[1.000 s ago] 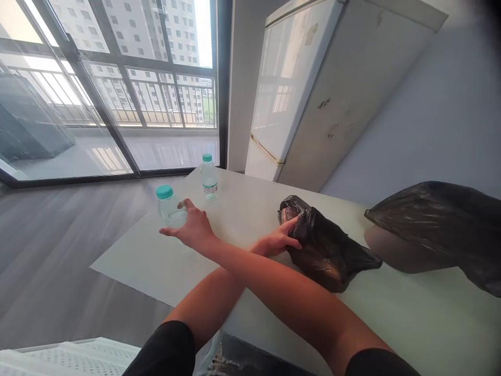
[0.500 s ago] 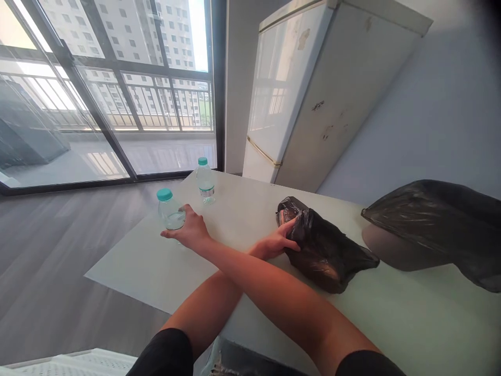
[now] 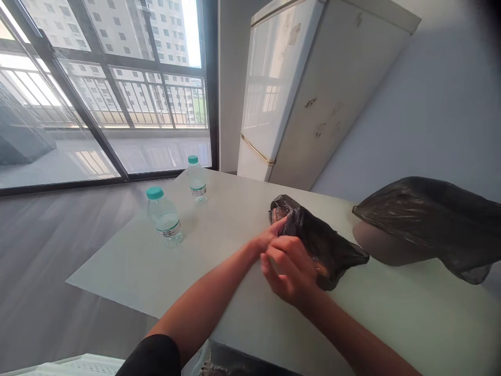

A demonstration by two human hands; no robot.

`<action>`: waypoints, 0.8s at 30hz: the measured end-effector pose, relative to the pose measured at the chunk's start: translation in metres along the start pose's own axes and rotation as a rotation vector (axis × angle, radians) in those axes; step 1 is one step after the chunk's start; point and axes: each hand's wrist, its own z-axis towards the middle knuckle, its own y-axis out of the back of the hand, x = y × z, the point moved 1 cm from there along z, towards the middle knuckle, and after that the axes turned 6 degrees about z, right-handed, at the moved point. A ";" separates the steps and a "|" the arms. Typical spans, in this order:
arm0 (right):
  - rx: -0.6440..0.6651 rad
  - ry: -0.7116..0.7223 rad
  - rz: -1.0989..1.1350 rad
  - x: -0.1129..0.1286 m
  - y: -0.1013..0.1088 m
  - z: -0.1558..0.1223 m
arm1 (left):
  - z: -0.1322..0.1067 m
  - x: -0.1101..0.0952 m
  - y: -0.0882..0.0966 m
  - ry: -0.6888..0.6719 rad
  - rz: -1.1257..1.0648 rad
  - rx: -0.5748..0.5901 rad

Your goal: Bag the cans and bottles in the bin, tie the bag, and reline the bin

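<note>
My left hand (image 3: 265, 241) reaches across the white table (image 3: 383, 313) and pinches the mouth of a small black plastic bag (image 3: 332, 245) that lies on its side; its fingers are partly hidden. My right hand (image 3: 291, 269) hovers just in front of the left one, next to the bag, fingers loosely bent and holding nothing. A clear water bottle with a teal cap (image 3: 164, 216) stands alone near the table's left edge. A second such bottle (image 3: 196, 178) stands farther back at the corner.
A larger black bag (image 3: 426, 219) lies over something at the right of the table. An old white fridge (image 3: 313, 89) stands behind the table against the wall. Glass balcony doors (image 3: 117, 104) fill the left. Another black bag (image 3: 235, 363) sits below the table's near edge.
My right hand let go of the nearer bottle and drew back across the table to the small black bag. The bottle stays upright. My left hand kept hold of the bag.
</note>
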 end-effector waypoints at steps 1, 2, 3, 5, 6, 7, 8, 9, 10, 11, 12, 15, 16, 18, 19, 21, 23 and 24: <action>-0.005 0.058 -0.115 -0.014 0.019 -0.012 | 0.000 0.000 0.000 0.007 -0.011 0.017; 0.003 0.124 -0.224 -0.026 0.036 -0.025 | 0.001 0.000 0.000 0.017 -0.028 0.039; 0.002 0.143 -0.296 -0.038 0.050 -0.036 | 0.001 0.000 0.000 0.024 -0.048 0.058; -0.024 0.032 -0.362 -0.060 0.070 -0.056 | 0.002 0.000 0.001 0.029 -0.077 0.071; -0.016 -0.082 -0.358 -0.071 0.075 -0.063 | 0.001 0.000 0.001 0.029 -0.083 0.072; 0.024 -0.215 -0.334 -0.081 0.077 -0.069 | 0.001 0.001 0.001 0.029 -0.082 0.072; 0.091 -0.350 -0.300 -0.092 0.075 -0.074 | 0.001 0.001 0.001 0.031 -0.077 0.073; 0.168 -0.474 -0.262 -0.102 0.071 -0.077 | 0.001 0.001 0.002 0.036 -0.071 0.073; 0.238 -0.579 -0.230 -0.111 0.067 -0.079 | 0.000 0.001 0.002 0.039 -0.065 0.071; 0.286 -0.656 -0.204 -0.120 0.062 -0.081 | 0.000 0.002 0.003 0.041 -0.061 0.070; 0.308 -0.709 -0.181 -0.127 0.058 -0.081 | 0.000 0.002 0.003 0.044 -0.058 0.072; 0.297 -0.742 -0.071 -0.136 0.055 -0.083 | 0.000 0.003 0.005 0.053 -0.049 0.084; 0.293 -0.720 -0.025 -0.134 0.056 -0.083 | 0.000 0.003 0.005 0.058 -0.046 0.090; 0.266 -0.642 0.045 -0.128 0.063 -0.084 | -0.001 0.003 0.005 0.063 -0.042 0.092; 0.241 -0.594 0.066 -0.124 0.067 -0.084 | -0.001 0.003 0.005 0.063 -0.040 0.084; 0.182 -0.504 0.097 -0.116 0.075 -0.082 | -0.001 0.003 0.005 0.064 -0.031 0.065; 0.154 -0.462 0.138 -0.111 0.082 -0.080 | -0.001 0.003 0.005 0.063 -0.021 0.046; 0.179 -0.465 0.165 -0.110 0.085 -0.078 | -0.001 0.004 0.005 0.062 -0.019 0.040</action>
